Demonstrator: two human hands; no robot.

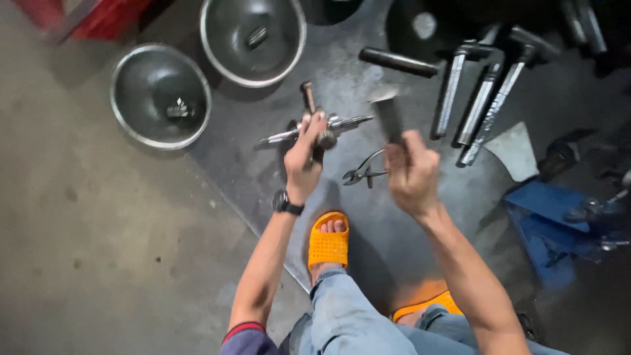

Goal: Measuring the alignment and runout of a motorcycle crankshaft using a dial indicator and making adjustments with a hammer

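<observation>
My left hand (303,160) grips a metal cross-shaped joint (325,126) with splined arms, held above a dark floor mat (263,164). My right hand (412,172) is closed around the handle of a hammer (388,113), whose blurred head is raised beside the joint. A pair of pliers (363,172) lies on the mat between my two hands. A watch sits on my left wrist.
Two round metal bowls (160,96) (253,39) holding small parts sit at the upper left. Several long threaded shafts (480,98) and a dark bar (397,62) lie at the upper right. A blue metal jack (559,227) stands at right. My orange sandals (328,244) rest on the mat.
</observation>
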